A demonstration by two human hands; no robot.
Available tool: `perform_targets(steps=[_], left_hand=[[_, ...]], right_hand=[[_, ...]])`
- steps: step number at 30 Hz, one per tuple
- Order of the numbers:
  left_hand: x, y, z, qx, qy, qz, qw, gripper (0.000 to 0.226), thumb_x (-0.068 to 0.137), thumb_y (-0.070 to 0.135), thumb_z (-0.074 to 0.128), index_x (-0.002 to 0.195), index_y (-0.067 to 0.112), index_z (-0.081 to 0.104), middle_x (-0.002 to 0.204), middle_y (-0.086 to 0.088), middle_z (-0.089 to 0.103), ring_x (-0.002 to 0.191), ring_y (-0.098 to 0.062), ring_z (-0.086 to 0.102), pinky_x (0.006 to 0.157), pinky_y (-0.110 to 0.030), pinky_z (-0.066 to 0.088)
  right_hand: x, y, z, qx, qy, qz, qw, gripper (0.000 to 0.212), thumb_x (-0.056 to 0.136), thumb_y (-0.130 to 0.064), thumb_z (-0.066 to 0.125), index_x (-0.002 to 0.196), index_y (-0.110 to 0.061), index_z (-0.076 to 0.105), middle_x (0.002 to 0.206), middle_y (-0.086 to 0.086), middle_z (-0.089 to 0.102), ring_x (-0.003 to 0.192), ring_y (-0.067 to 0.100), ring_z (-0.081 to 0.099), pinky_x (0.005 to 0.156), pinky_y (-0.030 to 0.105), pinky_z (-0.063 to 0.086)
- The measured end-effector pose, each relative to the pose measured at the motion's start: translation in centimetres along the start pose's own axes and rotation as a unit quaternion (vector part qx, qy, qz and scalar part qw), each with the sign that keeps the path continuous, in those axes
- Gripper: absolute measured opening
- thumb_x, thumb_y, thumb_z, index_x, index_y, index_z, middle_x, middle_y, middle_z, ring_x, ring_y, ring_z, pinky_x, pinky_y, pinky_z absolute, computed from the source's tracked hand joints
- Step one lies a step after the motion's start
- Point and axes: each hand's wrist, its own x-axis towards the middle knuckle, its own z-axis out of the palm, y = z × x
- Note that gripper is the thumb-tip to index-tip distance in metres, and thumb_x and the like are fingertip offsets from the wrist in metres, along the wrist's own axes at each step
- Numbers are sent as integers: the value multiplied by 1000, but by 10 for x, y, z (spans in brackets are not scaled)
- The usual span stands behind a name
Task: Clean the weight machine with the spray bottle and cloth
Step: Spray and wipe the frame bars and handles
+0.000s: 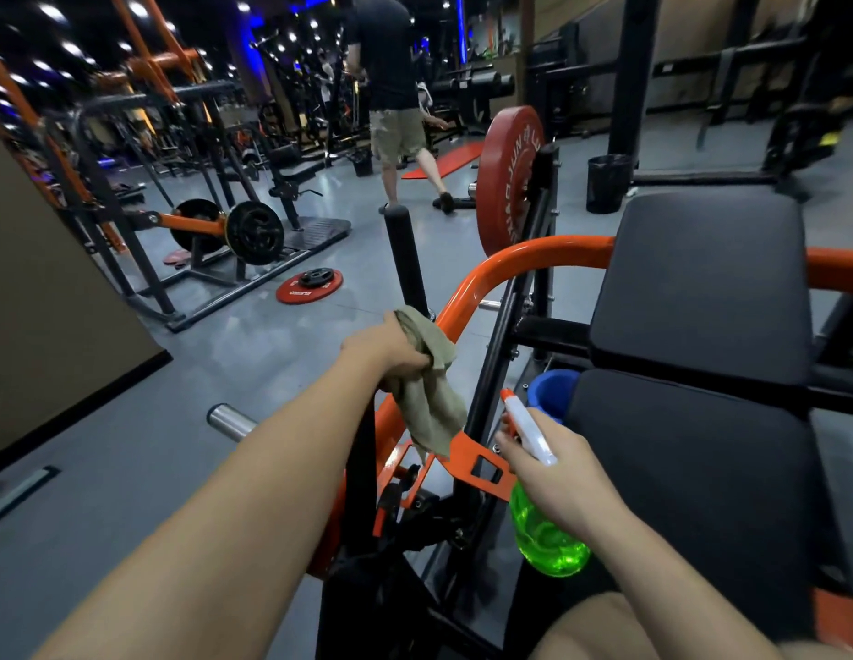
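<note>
while our left hand point(391, 347) grips the limp cloth point(431, 397) against the orange bar point(491, 278), our right hand point(558, 473) clasps the light spray bottle point(548, 540) by its neck.

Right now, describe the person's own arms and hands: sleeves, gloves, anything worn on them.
The left forearm and right forearm are bare along all that shows; no sleeve reaches into view. The left hand and right hand wear no gloves. No watch, band or ring shows on either wrist or on the fingers in view.
</note>
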Motion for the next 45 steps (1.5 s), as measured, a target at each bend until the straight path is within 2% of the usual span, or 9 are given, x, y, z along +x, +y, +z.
perform_targets(steps=[5,12,16,21,24,30,35,40,45], left_hand=[[17,-9,1,-178,-36,67,981,23,85,35,69,102,20,68,104,-11,72,88,-27,72,78,-44,63],[32,12,6,-129,-21,-47,990,42,71,51,57,89,18,74,73,-6,75,65,-28,72,74,-40,60],[38,19,10,-13,38,-69,997,41,83,53,51,93,17,68,88,-7,72,83,-32,72,86,-47,58],[28,2,-2,-238,-54,20,970,24,86,34,73,98,13,68,94,-15,71,79,-27,69,61,-35,58],[15,-4,-2,-273,-37,19,961,23,92,39,68,89,16,65,93,-11,68,82,-26,66,72,-36,56],[2,-17,6,-177,15,-11,984,61,99,56,39,124,7,66,128,-23,64,116,-39,60,105,-49,47],[-20,-19,3,-99,-49,33,993,46,104,43,47,135,12,60,139,-14,59,126,-33,56,111,-46,42],[0,-10,3,18,-111,-56,992,34,95,34,57,113,8,69,100,-14,72,100,-33,69,95,-46,55],[6,18,9,128,-47,-56,989,49,94,44,62,135,19,55,126,-6,60,123,-35,55,104,-49,42]], right_hand=[[8,1,0,-30,-17,-2,999,18,99,-37,54,94,-20,59,87,6,64,70,22,52,63,34,41],[27,2,5,-37,-1,-2,999,24,99,-36,52,88,-15,55,86,10,65,70,27,56,65,35,45],[29,7,8,-46,0,2,999,24,100,-34,53,86,-15,52,79,10,62,63,16,47,59,32,40],[27,9,9,-58,-15,2,998,25,101,-36,55,87,-14,52,81,10,62,64,16,47,59,32,40],[25,8,6,-62,-18,7,998,25,100,-36,55,89,-14,52,87,13,64,65,16,47,59,31,39],[23,5,4,-75,-13,-3,997,19,100,-36,55,84,-25,51,80,4,63,68,21,56,62,36,46],[16,6,0,-75,10,5,997,21,101,-34,55,88,-17,52,81,4,63,70,22,59,64,38,48],[7,9,-1,-82,43,0,996,22,102,-30,53,85,-17,51,76,4,61,59,14,52,55,31,39],[11,11,-9,-67,71,-2,995,19,101,-29,52,83,-22,52,74,1,60,60,16,52,53,29,38]])
